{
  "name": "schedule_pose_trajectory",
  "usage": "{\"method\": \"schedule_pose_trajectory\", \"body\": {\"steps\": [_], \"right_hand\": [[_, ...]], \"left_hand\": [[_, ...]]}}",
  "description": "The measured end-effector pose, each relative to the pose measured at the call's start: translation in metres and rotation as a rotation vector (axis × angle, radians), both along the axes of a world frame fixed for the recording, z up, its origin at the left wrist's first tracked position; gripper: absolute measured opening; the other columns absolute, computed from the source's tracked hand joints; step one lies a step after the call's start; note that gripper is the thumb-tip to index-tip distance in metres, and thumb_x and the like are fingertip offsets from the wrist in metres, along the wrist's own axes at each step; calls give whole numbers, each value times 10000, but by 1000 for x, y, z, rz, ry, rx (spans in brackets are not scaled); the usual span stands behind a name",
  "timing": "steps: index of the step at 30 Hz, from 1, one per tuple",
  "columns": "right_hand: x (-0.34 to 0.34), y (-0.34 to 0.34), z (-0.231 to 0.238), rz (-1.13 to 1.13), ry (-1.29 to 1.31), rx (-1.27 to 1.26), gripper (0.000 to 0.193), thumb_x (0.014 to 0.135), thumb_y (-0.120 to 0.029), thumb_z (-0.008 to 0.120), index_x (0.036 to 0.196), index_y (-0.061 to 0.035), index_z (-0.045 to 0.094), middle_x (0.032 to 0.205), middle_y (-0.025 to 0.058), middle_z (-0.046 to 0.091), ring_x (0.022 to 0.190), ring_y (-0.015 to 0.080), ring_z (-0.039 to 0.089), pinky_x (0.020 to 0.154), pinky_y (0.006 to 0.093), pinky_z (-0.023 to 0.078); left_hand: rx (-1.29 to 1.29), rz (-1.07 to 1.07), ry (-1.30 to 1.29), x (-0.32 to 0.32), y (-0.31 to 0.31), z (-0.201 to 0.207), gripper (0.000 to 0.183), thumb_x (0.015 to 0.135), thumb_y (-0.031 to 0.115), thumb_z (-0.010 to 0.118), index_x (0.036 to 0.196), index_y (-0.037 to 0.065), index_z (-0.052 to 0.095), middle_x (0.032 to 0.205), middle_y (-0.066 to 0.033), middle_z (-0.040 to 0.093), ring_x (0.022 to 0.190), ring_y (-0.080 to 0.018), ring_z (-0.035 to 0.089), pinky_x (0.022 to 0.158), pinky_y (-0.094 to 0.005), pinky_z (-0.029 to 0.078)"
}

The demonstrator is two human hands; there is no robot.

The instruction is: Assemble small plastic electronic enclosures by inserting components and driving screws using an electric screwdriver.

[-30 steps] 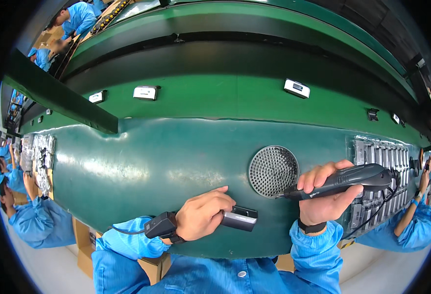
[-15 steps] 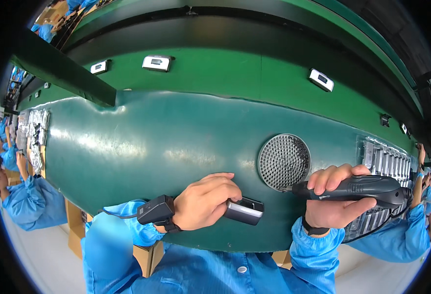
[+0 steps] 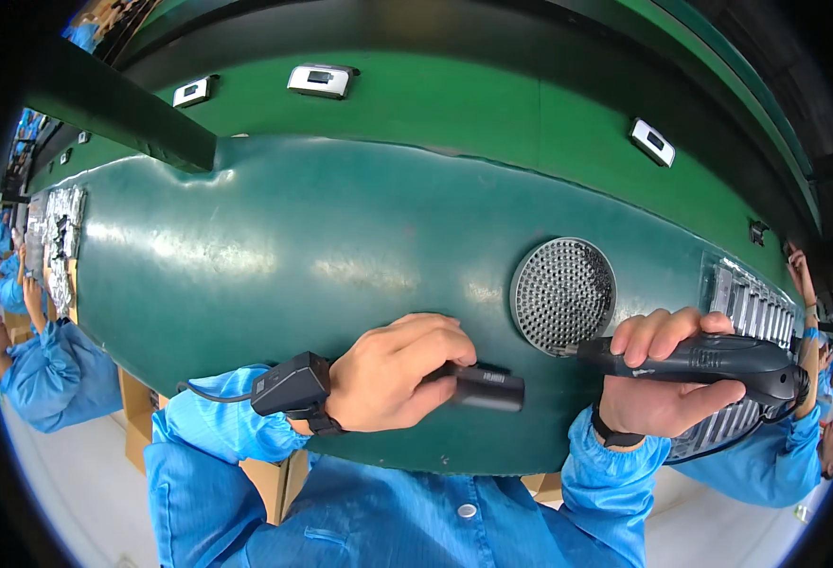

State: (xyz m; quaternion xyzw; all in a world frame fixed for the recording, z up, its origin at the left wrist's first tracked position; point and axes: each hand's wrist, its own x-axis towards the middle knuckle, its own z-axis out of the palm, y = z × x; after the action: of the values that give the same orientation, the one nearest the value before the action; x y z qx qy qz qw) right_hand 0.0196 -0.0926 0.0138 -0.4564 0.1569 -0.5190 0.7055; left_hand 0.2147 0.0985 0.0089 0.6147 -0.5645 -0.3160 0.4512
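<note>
My left hand (image 3: pixel 399 374) pinches one end of a small black box-shaped device (image 3: pixel 490 389) just above the green mat. Its plain dark side faces up, and my fingers cover its left end. In my right hand (image 3: pixel 663 374), the fingers are wrapped round a black electric screwdriver (image 3: pixel 719 360) lying nearly level, its tip pointing left. That tip is at the lower rim of a round grey dish (image 3: pixel 562 295) with a grid of small holes. Small dark bits lie along the dish's right side, too small to make out.
Beyond the mat (image 3: pixel 341 218) runs a green belt (image 3: pixel 473 104) carrying white-and-black devices (image 3: pixel 324 80). A dark post (image 3: pixel 132 114) slants in at left. Clear plastic trays (image 3: pixel 753 303) with silvery parts lie at right. Co-workers in blue sleeves (image 3: pixel 62 374) sit on both sides.
The device in my left hand has turned, so its silver edge and open recess no longer show and a dark face is up. The screwdriver stays by the dish; the view has shifted slightly.
</note>
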Motion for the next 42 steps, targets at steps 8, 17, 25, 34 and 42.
{"method": "schedule_pose_trajectory", "body": {"steps": [8, 17, 25, 34, 42], "right_hand": [[-1, 2, 1, -34, 39, 17, 753, 992, -775, 418, 1342, -108, 436, 830, 72, 574, 624, 201, 583, 575, 398, 514], [-4, -2, 0, -6, -4, -16, 761, 1003, -757, 425, 1381, -96, 441, 837, 71, 559, 633, 196, 565, 569, 390, 507], [5, 55, 28, 226, -310, 248, 653, 1052, -652, 448, 1329, -63, 387, 816, 120, 565, 577, 232, 570, 497, 399, 535], [13, 64, 25, 218, -314, 190, 614, 1044, -636, 488, 1263, -74, 372, 862, 175, 613, 640, 282, 623, 557, 437, 569], [7, 58, 20, 287, -255, 181, 661, 1010, -684, 510, 1321, -110, 401, 922, 175, 626, 702, 304, 637, 605, 481, 555]], "left_hand": [[31, 117, 145, 4, 0, -3, 399, 825, -39, 779, 1189, 9, 624, 1145, -133, 664, 829, -199, 726, 753, -315, 600], [13, 72, -48, 2, -4, 7, 541, 785, 89, 851, 1268, -11, 629, 1187, -165, 667, 1064, -330, 683, 900, -415, 566], [-131, 32, -326, -24, 7, 13, 503, 779, 359, 858, 1162, 47, 760, 1086, -70, 715, 976, -264, 619, 786, -375, 454], [-236, -16, -186, -28, 7, 8, 290, 781, 231, 859, 1012, 71, 789, 866, -16, 698, 855, -208, 626, 697, -338, 407], [-185, -21, -250, -30, 10, 6, 238, 791, 126, 824, 996, 47, 731, 874, -41, 656, 879, -209, 614, 700, -344, 434]]}}
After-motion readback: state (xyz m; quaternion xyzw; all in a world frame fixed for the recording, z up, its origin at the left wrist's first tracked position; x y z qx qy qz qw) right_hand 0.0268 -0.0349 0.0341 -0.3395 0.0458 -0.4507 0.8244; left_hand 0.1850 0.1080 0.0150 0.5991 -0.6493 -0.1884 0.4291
